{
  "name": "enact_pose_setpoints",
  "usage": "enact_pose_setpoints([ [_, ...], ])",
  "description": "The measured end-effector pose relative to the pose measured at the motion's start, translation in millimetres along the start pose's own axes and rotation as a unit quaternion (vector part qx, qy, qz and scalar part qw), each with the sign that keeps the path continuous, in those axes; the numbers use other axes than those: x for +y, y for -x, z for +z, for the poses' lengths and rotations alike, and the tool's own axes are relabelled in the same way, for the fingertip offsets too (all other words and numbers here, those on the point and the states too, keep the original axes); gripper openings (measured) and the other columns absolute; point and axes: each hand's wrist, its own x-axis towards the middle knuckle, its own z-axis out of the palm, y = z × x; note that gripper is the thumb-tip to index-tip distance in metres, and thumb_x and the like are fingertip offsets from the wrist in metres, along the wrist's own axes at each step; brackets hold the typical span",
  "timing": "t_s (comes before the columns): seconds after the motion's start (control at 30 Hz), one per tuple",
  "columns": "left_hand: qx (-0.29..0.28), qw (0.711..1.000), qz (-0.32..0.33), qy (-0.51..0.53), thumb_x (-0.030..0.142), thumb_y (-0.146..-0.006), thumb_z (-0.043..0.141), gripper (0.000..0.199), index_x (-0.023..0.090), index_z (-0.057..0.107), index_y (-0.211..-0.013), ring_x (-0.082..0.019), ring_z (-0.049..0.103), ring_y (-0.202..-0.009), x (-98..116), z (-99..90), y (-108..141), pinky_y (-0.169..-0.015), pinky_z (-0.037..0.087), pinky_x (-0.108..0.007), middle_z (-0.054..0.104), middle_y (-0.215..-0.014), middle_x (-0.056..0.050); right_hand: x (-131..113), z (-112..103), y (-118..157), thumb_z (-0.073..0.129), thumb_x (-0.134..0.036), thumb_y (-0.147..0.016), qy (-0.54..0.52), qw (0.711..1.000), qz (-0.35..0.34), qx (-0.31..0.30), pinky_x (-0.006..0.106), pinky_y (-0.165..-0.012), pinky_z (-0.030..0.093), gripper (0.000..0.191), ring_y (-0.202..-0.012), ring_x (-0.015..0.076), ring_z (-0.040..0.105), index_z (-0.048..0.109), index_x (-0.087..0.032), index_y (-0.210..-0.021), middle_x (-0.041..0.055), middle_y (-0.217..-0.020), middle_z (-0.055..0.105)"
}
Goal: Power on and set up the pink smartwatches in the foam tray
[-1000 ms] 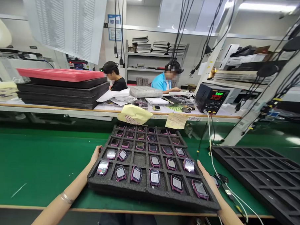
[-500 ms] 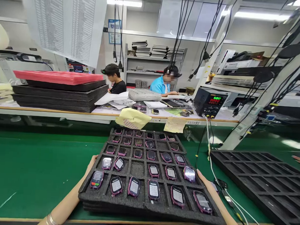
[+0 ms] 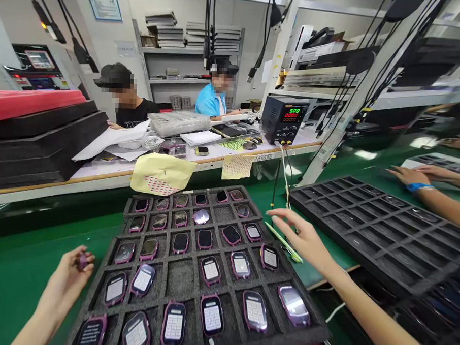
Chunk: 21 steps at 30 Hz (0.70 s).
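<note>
A black foam tray (image 3: 179,279) with rows of purple-framed watches lies on the green bench, many screens lit with white grids. One compartment near its middle and another farther back hold no watch. Left of the tray, my left hand (image 3: 63,282) has its fingers curled round a small purple piece (image 3: 83,260). My right hand (image 3: 301,239) is over the tray's right edge with fingers apart, holding nothing. A light green pen (image 3: 284,242) lies beside the tray, just under that hand.
To the right are another black foam tray (image 3: 372,224) and a co-worker's hands with a blue wristband (image 3: 420,186). A power supply (image 3: 283,121) and stacked foam (image 3: 36,143) sit on the shelf. Two people sit beyond. Cables hang overhead.
Both my hands have let go of the tray's sides. My left hand now holds a small purple piece; my right hand is raised near the pen. The view has shifted right and closer.
</note>
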Motion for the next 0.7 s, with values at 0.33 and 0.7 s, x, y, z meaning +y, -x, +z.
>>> enact_pose_setpoints([
  [0.33,-0.377,0.926,-0.011,0.016,0.033,-0.075,0.068,0.034,0.019,0.050,-0.100,-0.005,0.044,-0.037,69,97.6,58,-0.035,0.036,-0.014,0.054,-0.055,0.007,-30,83,-36,0.068,-0.017,-0.074,0.269,0.934,-0.114,-0.205,0.037,-0.072,0.044,0.015,-0.080,0.0269,0.057,0.063,-0.013,-0.087,0.0101,-0.083,0.063],
  [0.7,-0.416,0.904,0.101,-0.006,0.022,-0.078,0.061,0.029,0.020,0.045,-0.102,-0.004,0.049,-0.040,53,155.5,74,-0.039,0.044,-0.016,0.053,-0.069,0.007,-98,86,-55,0.052,-0.042,-0.090,-0.182,0.944,-0.046,-0.271,0.019,-0.038,0.043,0.027,-0.052,0.0103,0.058,0.051,-0.018,-0.101,0.0063,-0.094,0.065],
])
